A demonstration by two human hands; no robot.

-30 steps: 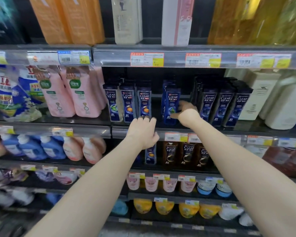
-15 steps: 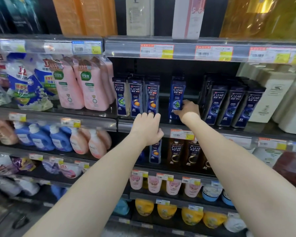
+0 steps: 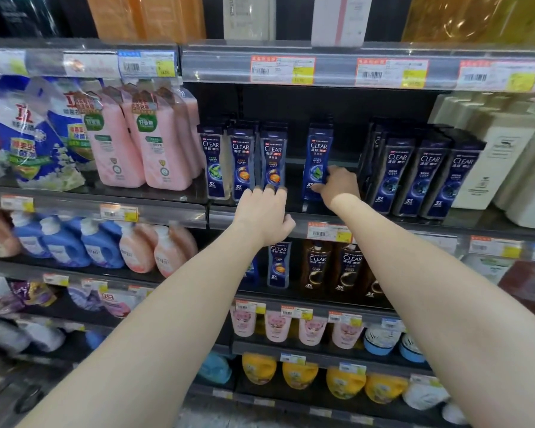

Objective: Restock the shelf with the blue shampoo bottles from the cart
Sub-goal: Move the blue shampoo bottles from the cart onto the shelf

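The shelf (image 3: 291, 216) sits closer in view than a moment ago. The right hand (image 3: 337, 186) keeps its pinch on the blue Clear shampoo bottle (image 3: 318, 156) standing just above it, nearly placed. The left hand (image 3: 264, 211) rests beside it, fingers together, empty.

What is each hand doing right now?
Left hand: open, holding nothing, fingertips at the shelf edge.
Right hand: closed on the lone blue shampoo bottle, standing upright.

Four blue shampoo bottles (image 3: 318, 162) front the shelf (image 3: 383, 225), beside perhaps three darker bottles (image 3: 426, 177).
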